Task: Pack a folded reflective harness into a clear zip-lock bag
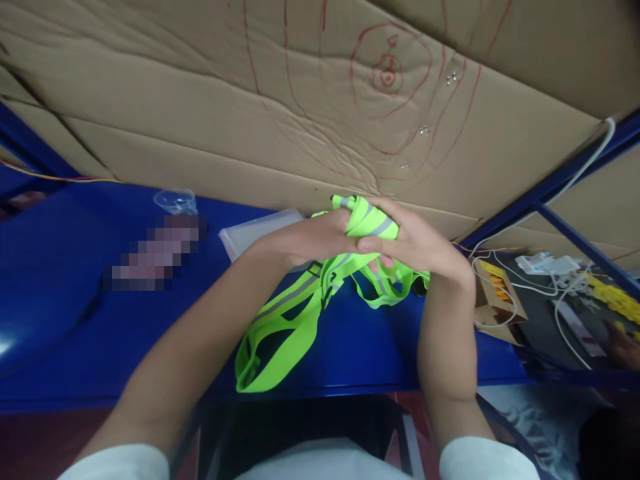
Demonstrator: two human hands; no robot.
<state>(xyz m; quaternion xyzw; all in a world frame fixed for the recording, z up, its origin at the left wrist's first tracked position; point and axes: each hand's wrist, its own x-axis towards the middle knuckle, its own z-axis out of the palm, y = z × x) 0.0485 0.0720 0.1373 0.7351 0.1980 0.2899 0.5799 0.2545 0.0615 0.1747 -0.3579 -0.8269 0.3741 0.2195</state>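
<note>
A neon-yellow reflective strap harness (287, 357) with grey stripes and black buckles is bunched up over the blue table. Part of it is wound into a bundle between my two hands. My left hand (327, 233) reaches in from the left, its fingers mostly hidden behind the folded straps. Around the other side of the bundle curves my right hand (413, 240), with its thumb across the front. Loose loops hang below both hands, one long loop trailing toward the table's front edge.
Behind the hands lies a clear plastic bag (260, 230). A clear plastic cup (176, 201) and a blurred-out item (160, 253) are at the left. Cardboard (200, 113) walls the back. On the right are a small carton (497, 300), white cables and another person's hand (623, 343).
</note>
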